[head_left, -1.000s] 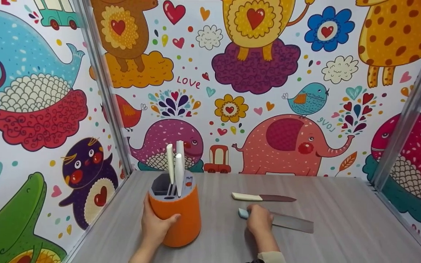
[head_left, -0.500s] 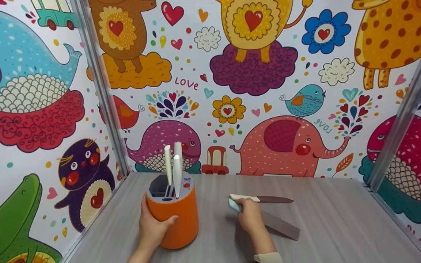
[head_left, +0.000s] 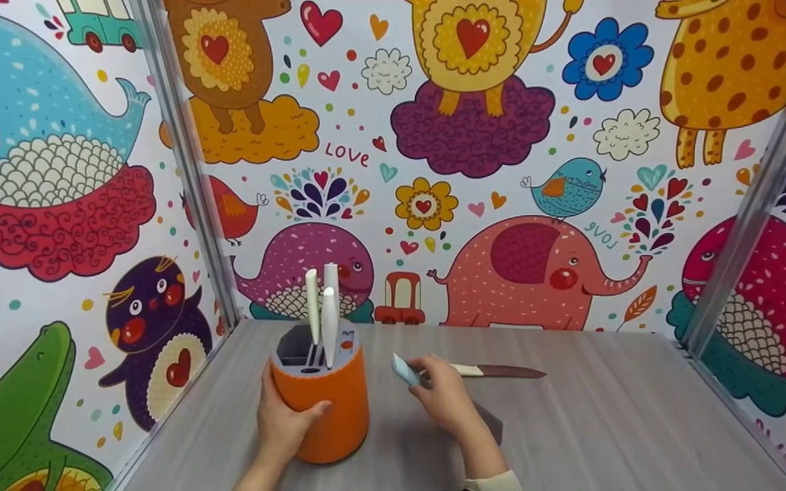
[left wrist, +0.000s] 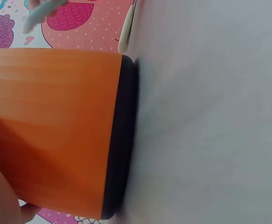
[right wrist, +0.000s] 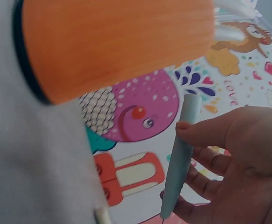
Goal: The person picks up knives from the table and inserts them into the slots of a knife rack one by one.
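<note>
My left hand grips the side of an orange knife block, its thumb across the front. The block stands upright, with several pale knife handles rising from its grey slotted top. To the right of the block, my right hand holds a cleaver by its light blue handle, raised off the table. The cleaver's blade shows behind the wrist, mostly hidden by the hand and forearm. In the right wrist view, thumb and fingers pinch that handle. Behind this hand lies a cream-handled knife, its handle partly covered.
A grey wood-grain table carries everything. Printed panels with cartoon animals close off the back and both sides, joined by metal corner posts. The block's dark base sits on the tabletop.
My right hand has lifted the cleaver from the table and carried it left toward the knife block, the handle end tilting up. The left hand keeps its hold on the block.
</note>
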The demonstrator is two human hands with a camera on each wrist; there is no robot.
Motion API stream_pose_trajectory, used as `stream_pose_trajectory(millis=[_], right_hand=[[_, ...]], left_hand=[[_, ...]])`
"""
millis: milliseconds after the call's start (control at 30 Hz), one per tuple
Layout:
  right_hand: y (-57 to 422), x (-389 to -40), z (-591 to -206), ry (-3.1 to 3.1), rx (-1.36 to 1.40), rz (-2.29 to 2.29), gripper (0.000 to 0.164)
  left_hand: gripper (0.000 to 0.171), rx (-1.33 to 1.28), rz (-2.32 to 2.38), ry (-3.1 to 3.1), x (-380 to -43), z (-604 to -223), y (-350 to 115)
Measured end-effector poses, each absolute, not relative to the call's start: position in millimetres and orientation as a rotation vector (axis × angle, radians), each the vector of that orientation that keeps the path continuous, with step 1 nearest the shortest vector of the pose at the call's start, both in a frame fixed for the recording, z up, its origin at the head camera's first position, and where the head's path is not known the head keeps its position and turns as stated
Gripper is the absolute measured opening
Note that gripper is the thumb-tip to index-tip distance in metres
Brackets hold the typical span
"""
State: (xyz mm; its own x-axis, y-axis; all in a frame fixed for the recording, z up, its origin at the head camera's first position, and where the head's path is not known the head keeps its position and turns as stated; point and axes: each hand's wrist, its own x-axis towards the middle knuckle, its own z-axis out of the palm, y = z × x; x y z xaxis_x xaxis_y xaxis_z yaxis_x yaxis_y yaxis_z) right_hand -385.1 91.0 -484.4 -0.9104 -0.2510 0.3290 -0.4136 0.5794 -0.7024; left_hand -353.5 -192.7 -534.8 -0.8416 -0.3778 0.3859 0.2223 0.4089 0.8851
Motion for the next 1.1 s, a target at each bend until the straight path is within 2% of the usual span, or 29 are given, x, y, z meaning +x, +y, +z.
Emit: stream_pose_trajectory(millis=[400, 600, 767, 900, 1100], right_hand=[[94, -377, -460, -2.426, 0.592, 1.612, 0.036], [92, -372, -453, -2.378, 0.565, 1.669, 0.035], [88, -364, -445, -2.36, 0.53, 1.707, 0.033], [81, -354, -438, -2.335, 0.576, 1.784, 0.034], [70, -341, -433, -2.299, 0.688, 1.865, 0.034]], left_hand=[[0.125, 0.136, -1.404, -2.132, -350, -526, -191], [0.105, 0.109, -1.305, -2.001, -339, -508, -185], [0.093, 0.067, -1.039, -1.904, -325, -487, -176], [0.084, -0.078, -0.931, -1.776, -307, -472, -165], [0.067, -0.355, -1.053, -1.68, -284, -457, -142]])
